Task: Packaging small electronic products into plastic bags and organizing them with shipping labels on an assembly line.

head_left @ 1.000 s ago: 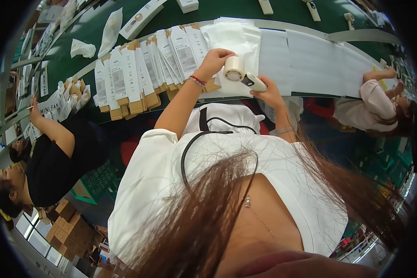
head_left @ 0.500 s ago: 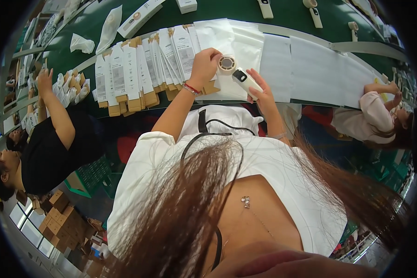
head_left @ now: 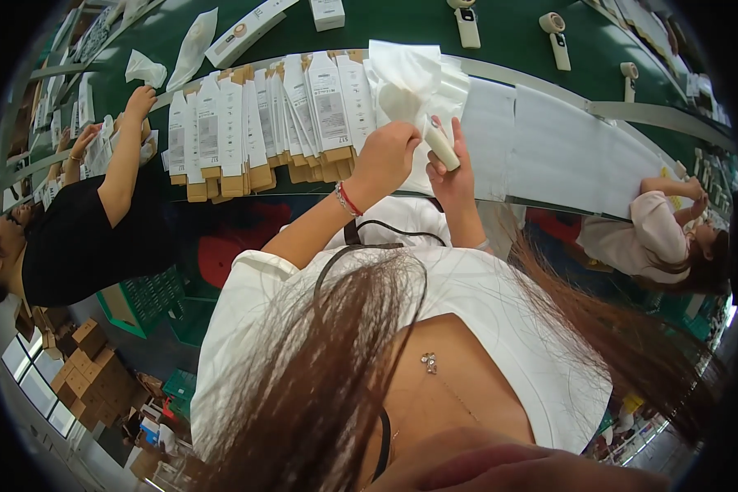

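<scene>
Left fingers [head_left: 407,136] pinch a bag [head_left: 407,70], right fingers [head_left: 459,141] a fan [head_left: 441,148], at a green table [head_left: 394,25]; cartons [head_left: 90,373] stacked leftward.

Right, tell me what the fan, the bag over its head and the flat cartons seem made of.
Fan: probably hard plastic; it looks smooth and cream-coloured with a slight sheen.
Bag: thin plastic film, it seems, milky and glossy; it wrinkles, catches highlights and lets the fan show dimly.
Cartons: likely paperboard, printed white faces, with plain brown showing at the lower ends.
</scene>
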{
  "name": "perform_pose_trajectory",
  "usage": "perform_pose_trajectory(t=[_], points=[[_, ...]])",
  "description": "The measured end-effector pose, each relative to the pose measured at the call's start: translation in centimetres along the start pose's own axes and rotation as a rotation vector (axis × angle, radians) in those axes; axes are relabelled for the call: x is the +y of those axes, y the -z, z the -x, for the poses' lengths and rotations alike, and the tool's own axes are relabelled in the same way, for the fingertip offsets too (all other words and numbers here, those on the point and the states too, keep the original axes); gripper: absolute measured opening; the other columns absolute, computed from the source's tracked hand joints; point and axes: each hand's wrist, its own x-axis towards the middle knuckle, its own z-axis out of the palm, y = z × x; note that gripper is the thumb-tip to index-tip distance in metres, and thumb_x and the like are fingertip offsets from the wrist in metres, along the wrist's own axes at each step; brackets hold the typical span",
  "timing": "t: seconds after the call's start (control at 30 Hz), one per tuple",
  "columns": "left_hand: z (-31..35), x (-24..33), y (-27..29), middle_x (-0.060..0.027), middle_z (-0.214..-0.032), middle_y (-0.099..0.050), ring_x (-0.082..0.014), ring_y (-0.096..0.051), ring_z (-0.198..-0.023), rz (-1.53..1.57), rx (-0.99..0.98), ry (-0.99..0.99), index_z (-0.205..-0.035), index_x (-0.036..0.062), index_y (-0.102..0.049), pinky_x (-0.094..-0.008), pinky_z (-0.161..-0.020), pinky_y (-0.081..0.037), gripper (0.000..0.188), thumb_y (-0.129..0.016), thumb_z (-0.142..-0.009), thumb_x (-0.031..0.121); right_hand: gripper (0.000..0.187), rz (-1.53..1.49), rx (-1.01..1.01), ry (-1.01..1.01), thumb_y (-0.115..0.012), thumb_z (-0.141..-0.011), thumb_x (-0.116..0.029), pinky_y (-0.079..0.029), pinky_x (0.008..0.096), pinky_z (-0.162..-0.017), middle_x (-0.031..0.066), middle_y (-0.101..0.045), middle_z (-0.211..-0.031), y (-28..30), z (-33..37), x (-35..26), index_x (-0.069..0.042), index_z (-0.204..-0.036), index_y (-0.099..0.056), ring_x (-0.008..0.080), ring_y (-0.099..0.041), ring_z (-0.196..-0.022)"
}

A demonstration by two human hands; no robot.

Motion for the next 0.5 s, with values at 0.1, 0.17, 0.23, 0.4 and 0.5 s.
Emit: perform_pose_trajectory(t=[0.1,0.17,0.23,0.4,0.5], points=[[-0.2,1.5,-0.3,-0.0096,-0.076,-0.063,-0.0233,-0.054,-0.063,0.166,-0.122,0.079,-0.082,-0.0006,-0.061,-0.0314,-0.061,-0.045,0.005,-0.060,-0.078,0.002,0.059,1.393,0.018,0.124,-0.052,-0.088,-0.008,-0.045,0.0280,-0.085,0.0106,-0.036,-0.147,-2.4,-1.7,-0.1,-0.007,-0.144,-0.033,0.0181,-0.054,-0.096],[-0.7,3.2,-1.0,-0.0104,-0.075,-0.063,-0.0228,-0.053,-0.063,0.288,-0.167,0.062,-0.083,-0.0004,-0.060,-0.0310,-0.062,-0.045,0.007,-0.060,-0.076,0.000,0.059,1.859,0.021,0.166,-0.051,-0.087,-0.008,-0.044,0.0291,-0.090,0.0103,-0.037,-0.147,-3.4,-2.5,-0.5,-0.007,-0.143,-0.034,0.0193,-0.054,-0.101],[-1.1,4.2,-1.5,-0.0104,-0.074,-0.062,-0.0215,-0.051,-0.063,0.354,-0.156,0.042,-0.083,-0.0004,-0.061,-0.0294,-0.061,-0.043,0.008,-0.061,-0.075,-0.002,0.053,1.615,0.012,-0.019,-0.051,-0.085,-0.006,-0.039,0.0304,-0.097,0.0100,-0.042,-0.141,-3.8,-3.2,-1.1,-0.006,-0.138,-0.041,0.0202,-0.051,-0.108],[-2.7,4.3,0.3,-0.0019,-0.078,-0.061,-0.0129,-0.047,-0.065,0.504,-0.008,0.000,-0.083,0.0014,-0.061,-0.0224,-0.061,-0.041,0.009,-0.059,-0.079,-0.006,0.044,1.373,-0.110,-0.227,-0.050,-0.080,-0.001,-0.035,0.0310,-0.102,0.0090,-0.051,-0.130,-4.7,-6.8,-2.8,-0.004,-0.123,-0.052,0.0205,-0.048,-0.115],[-2.4,2.1,-0.1,-0.0027,-0.081,-0.062,-0.0139,-0.051,-0.066,0.465,0.021,0.000,-0.084,0.0025,-0.062,-0.0238,-0.064,-0.044,0.009,-0.060,-0.080,-0.005,0.038,1.389,-0.236,-0.221,-0.046,-0.071,0.006,-0.036,0.0304,-0.101,0.0089,-0.055,-0.122,-3.6,-10.4,-4.0,-0.003,-0.107,-0.057,0.0207,-0.048,-0.115]])
